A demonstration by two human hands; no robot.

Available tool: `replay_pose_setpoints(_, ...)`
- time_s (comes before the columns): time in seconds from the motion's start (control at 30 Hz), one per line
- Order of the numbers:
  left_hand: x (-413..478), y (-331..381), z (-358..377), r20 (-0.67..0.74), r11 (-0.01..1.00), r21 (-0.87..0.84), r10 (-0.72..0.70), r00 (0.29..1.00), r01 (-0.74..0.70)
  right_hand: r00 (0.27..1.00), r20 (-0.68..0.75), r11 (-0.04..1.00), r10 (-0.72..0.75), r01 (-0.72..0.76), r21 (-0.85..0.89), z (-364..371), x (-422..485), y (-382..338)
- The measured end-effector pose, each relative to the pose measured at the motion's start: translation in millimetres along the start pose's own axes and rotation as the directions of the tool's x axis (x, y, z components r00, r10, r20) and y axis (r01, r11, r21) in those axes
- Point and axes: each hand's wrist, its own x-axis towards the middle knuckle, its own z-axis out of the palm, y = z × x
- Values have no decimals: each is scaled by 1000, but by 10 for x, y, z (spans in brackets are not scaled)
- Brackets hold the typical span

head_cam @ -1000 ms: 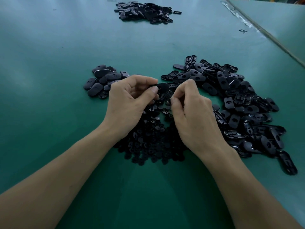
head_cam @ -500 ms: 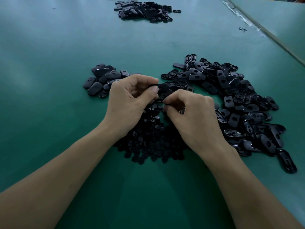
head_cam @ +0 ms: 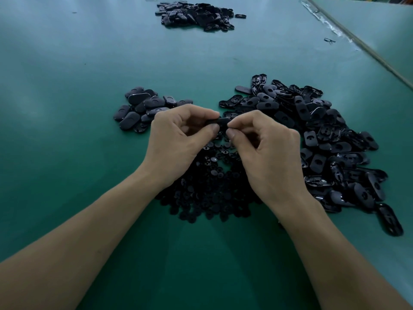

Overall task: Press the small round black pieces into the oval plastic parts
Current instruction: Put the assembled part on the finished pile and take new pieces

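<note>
The right hand (head_cam: 266, 151) has risen from the heap of small round black pieces (head_cam: 210, 189) to meet the left hand (head_cam: 178, 139); both are pinching one oval plastic part (head_cam: 220, 121) between fingertips, above the green table (head_cam: 67, 108).

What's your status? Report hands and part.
Both hands, left and right, pinch one oval part above the round pieces. Round piece between fingers hidden. Nothing obstructing.
</note>
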Motion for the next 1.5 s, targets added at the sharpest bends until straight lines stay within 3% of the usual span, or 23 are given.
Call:
replay_pose_setpoints(0.23,-20,43,2,57,996,64,61,997,-64,999,-36,1000,17,-17,5,-5,3,16)
replay_pose_setpoints(0.5,-29,65,13,74,998,31,48,996,-50,995,-3,990,96,-95,109,28,3,-9)
replay_pose_setpoints(1.2,-49,109,6,141,998,28,53,989,-58,986,6,973,165,-164,164,31,5,6)
replay_pose_setpoints(1.5,-35,80,19,102,997,52,47,994,-52,989,62,967,135,-145,208,53,2,12)
